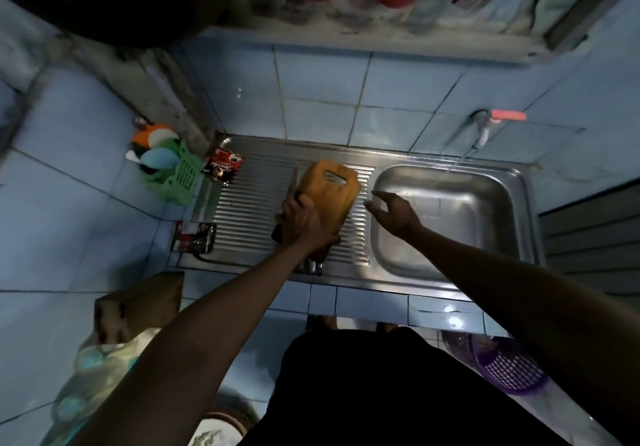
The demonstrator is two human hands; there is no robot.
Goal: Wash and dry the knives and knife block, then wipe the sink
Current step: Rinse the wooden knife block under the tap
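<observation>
Sink (519, 182) of steel fills the counter, with its ribbed drainboard (242, 210) on the left and the basin on the right, where water runs from the tap (483, 130). On the drainboard lies the wooden block (329, 193). My left hand (301, 220) is clenched around a knife (294, 179) beside the block. My right hand (391, 208) is released, with loose fingers over the basin edge. To do it well, I think each knife should go under the stream with the edge turned away.

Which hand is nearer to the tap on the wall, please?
The right hand. It hovers open over the sink basin's left edge, below-left of the tap. The left hand is farther left, gripping the wooden knife block on the drainboard.
</observation>
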